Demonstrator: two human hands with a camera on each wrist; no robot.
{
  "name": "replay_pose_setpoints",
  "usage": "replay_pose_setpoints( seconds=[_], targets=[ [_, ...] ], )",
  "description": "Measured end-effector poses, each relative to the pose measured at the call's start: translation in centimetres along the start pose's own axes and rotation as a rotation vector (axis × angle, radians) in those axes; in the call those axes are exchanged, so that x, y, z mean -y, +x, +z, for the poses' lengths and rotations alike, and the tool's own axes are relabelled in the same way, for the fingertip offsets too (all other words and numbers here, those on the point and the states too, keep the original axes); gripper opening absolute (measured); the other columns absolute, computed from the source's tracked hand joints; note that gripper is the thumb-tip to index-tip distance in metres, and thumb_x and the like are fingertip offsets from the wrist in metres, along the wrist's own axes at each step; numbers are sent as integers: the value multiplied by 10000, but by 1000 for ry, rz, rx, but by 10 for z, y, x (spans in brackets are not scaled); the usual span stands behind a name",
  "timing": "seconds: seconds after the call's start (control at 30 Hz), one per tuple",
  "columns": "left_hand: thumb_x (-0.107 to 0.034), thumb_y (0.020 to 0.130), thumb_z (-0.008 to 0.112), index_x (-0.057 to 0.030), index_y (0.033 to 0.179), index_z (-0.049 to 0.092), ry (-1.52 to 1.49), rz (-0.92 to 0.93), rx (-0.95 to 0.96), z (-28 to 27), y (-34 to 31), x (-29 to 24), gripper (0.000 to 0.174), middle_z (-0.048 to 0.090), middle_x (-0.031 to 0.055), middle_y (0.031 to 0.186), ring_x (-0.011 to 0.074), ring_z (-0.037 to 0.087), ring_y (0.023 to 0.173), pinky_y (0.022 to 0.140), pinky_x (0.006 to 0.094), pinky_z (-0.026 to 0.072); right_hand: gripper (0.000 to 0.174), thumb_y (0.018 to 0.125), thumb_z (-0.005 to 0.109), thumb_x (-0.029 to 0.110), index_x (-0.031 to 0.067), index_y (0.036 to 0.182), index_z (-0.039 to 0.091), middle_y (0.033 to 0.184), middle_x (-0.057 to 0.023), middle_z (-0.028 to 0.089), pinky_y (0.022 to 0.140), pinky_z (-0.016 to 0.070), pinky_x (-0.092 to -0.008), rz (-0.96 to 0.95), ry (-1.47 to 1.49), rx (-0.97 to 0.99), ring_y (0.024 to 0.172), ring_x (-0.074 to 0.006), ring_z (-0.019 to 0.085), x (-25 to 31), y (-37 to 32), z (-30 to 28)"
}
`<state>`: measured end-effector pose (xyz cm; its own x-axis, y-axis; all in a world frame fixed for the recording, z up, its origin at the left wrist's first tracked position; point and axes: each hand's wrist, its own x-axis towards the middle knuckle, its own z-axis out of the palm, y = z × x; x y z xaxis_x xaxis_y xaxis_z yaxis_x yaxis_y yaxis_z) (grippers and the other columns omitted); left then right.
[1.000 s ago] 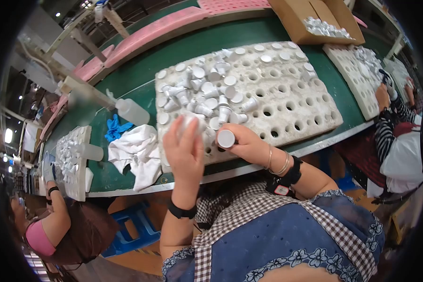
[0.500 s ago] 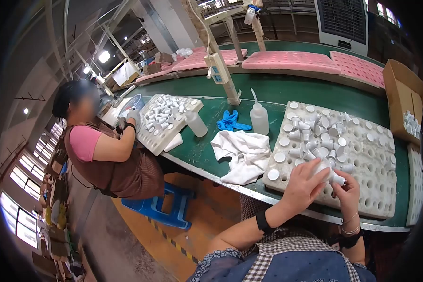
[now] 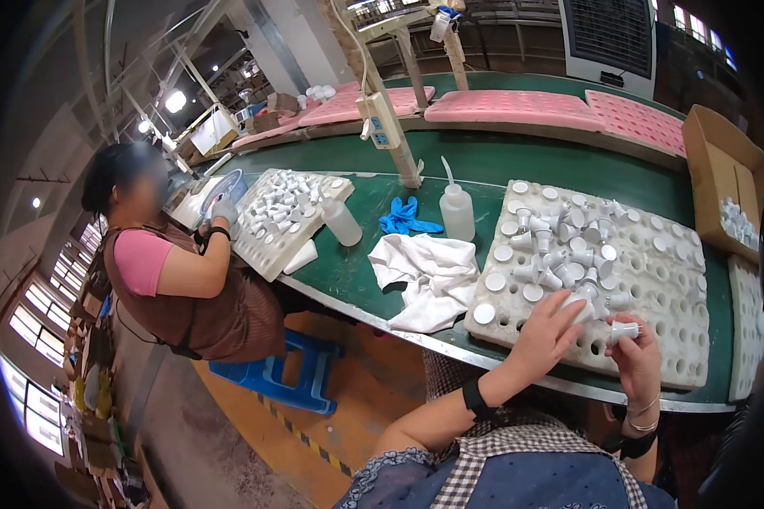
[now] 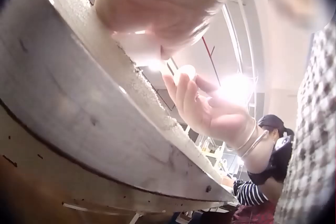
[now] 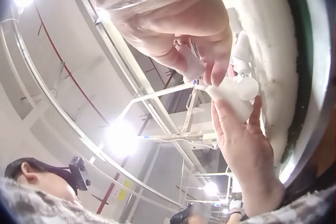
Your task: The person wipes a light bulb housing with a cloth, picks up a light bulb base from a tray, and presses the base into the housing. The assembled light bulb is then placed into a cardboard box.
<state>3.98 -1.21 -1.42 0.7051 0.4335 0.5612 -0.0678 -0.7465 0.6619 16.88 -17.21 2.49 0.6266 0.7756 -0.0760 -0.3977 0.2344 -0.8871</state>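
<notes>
My right hand point(image 3: 638, 360) pinches a small white cup-shaped part point(image 3: 624, 330) with a flared rim, close over the front of the board. To its left, my left hand point(image 3: 542, 341) grips a soft-looking white pad point(image 5: 231, 99); the fingers hide much of it in the head view. Under both hands lies a white foam board point(image 3: 676, 339) with rows of round holes. Many similar white and silver parts point(image 3: 560, 271) are heaped on its left half, and others sit in holes with round ends up. In the left wrist view, the right fingers point(image 4: 188, 95) are curled round the part.
Left of the board lie a white cloth point(image 3: 424, 280), a blue glove point(image 3: 407, 217) and a squeeze bottle point(image 3: 457, 212). Another person point(image 3: 174, 254) works at a second board point(image 3: 267, 254) farther left. A cardboard box point(image 3: 721, 178) with more parts stands at the back right.
The head view has swung to the left, bringing the neighbouring person fully into view. My hands have drawn slightly apart, and the part in my right hand has tipped from end-on to sideways.
</notes>
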Motion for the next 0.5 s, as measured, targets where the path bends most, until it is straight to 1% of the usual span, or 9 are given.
replay_pose_setpoints(
  seconds=[0.07, 0.1, 0.17, 0.2, 0.23, 0.3, 0.37, 0.43, 0.5],
  targets=[
    [-128, 862, 621, -77, 1251, 581, -137, -71, -59, -5, -2, 1, 393, 474, 190, 1320, 364, 477, 1182, 999, 418, 399, 282, 868, 572, 20, 15, 1150, 587, 1038, -70, 603, 574, 457, -210, -71, -178, 28, 673, -84, 542, -11, 2, -19],
    [-128, 862, 621, -77, 1251, 581, -140, -71, -57, -7, -2, 0, 393, 474, 190, 1320, 364, 477, 1182, 999, 418, 399, 282, 868, 572, 20, 15, 1150, 587, 1038, -70, 603, 574, 457, -210, -70, -179, 24, 673, -84, 542, -10, 0, -17],
    [-139, 859, 630, -74, 1227, 602, -116, -27, -83, -13, -4, -4, 375, 488, 191, 1318, 361, 483, 1186, 1006, 425, 394, 286, 846, 601, 22, 32, 1131, 624, 959, -17, 573, 532, 369, -184, 39, -490, -19, 642, -50, 477, -7, -6, -4],
    [-140, 855, 632, -76, 1224, 608, -38, -12, -78, -16, -5, -3, 375, 497, 195, 1317, 365, 482, 1193, 1012, 428, 388, 339, 844, 610, 22, 37, 1183, 608, 920, 5, 541, 542, 390, -188, -1, -627, -5, 657, -45, 483, -6, -8, 8],
    [-141, 852, 635, -78, 1221, 613, 16, 5, -54, -15, -6, -3, 375, 507, 199, 1315, 369, 482, 1200, 1019, 431, 382, 361, 850, 608, 20, 23, 1210, 590, 960, -16, 543, 554, 420, -204, 10, -585, 20, 667, -60, 503, -11, -7, 12],
    [-125, 846, 632, -74, 1213, 622, 84, 29, -85, -14, -9, -2, 371, 520, 207, 1313, 371, 477, 1218, 1031, 440, 370, 470, 880, 582, 18, 28, 1340, 485, 1125, -91, 538, 618, 499, -256, -67, -742, 96, 724, -112, 580, -21, -4, 8],
    [-85, 840, 624, -47, 1188, 633, 162, 44, -115, -14, -10, 0, 350, 519, 214, 1309, 362, 478, 1222, 1025, 440, 368, 570, 865, 595, 49, 32, 1402, 404, 1235, -149, 537, 744, 516, -287, -79, -675, 127, 935, -218, 609, -19, -5, 11],
    [-52, 825, 625, -51, 1174, 639, 59, 37, -131, -19, -5, -12, 349, 528, 204, 1284, 359, 494, 1189, 1005, 427, 380, 623, 835, 599, 29, 40, 1422, 388, 1178, -131, 545, 760, 497, -254, -481, -1049, 151, 843, -130, 592, -24, 0, 2],
    [-76, 764, 700, -101, 1149, 668, 161, 169, -98, -18, -4, -22, 387, 531, 186, 1255, 354, 520, 1092, 930, 426, 422, 681, 798, 628, 12, 56, 1431, 379, 1127, -133, 574, 759, 507, -258, -247, -988, 111, 862, -147, 612, -12, -7, 13]
  ],
)
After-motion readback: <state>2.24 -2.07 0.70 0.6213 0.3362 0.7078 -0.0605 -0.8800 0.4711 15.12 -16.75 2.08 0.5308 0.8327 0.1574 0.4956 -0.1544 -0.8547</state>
